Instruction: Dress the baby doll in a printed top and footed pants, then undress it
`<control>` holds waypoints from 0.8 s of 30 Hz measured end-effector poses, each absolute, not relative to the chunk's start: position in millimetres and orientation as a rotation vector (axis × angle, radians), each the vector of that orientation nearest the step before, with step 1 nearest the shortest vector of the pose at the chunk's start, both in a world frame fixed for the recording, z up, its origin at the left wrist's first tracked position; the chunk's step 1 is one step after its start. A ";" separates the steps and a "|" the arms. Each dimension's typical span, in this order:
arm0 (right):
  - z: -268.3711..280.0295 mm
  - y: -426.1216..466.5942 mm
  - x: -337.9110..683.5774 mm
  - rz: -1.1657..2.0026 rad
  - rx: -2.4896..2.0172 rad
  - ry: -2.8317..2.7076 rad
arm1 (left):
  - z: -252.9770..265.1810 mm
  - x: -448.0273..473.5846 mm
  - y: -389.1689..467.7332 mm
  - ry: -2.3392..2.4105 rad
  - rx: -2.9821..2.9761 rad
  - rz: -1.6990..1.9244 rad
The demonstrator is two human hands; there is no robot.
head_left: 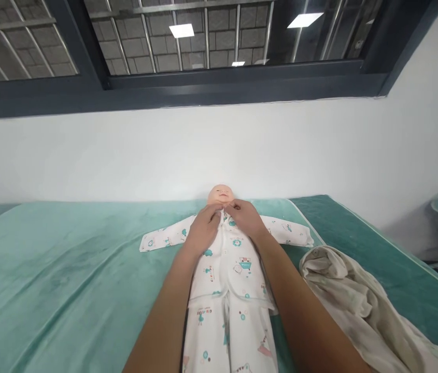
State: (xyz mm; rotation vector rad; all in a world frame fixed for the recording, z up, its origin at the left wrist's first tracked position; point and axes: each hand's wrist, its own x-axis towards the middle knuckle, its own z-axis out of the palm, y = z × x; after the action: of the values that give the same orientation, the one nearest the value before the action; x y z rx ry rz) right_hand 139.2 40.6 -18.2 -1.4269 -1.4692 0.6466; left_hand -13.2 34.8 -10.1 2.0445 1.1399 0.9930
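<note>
A baby doll (221, 194) lies on its back, its head toward the wall. It wears a white printed baby jacket (238, 264) with both sleeves spread sideways, and matching white printed trousers (205, 336). At the doll's neck, my left hand (206, 224) and my right hand (245, 215) meet over the jacket's collar, one from each side. Fingers of both hands are bent and pinched on the collar edges; the fastening between them is too small and covered to make out. Down the front, the two jacket edges lie together.
A green sheet (67, 259) covers the surface under the doll. To the right lies a crumpled off-white cloth (354, 290), close to my right forearm. Behind stands a white wall (164, 150), with a dark-framed barred window (219, 88) above it.
</note>
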 end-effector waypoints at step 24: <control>14.0 -47.4 119.2 0.365 -1.737 -1.823 | -16.7 -28.8 2.9 0.965 1.817 1.154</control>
State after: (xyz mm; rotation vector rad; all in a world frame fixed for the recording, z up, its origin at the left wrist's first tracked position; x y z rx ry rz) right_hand 119.2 -47.4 14.0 -1.7374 -1.8234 0.3645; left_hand -28.8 2.9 -16.7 1.8172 0.9654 1.1537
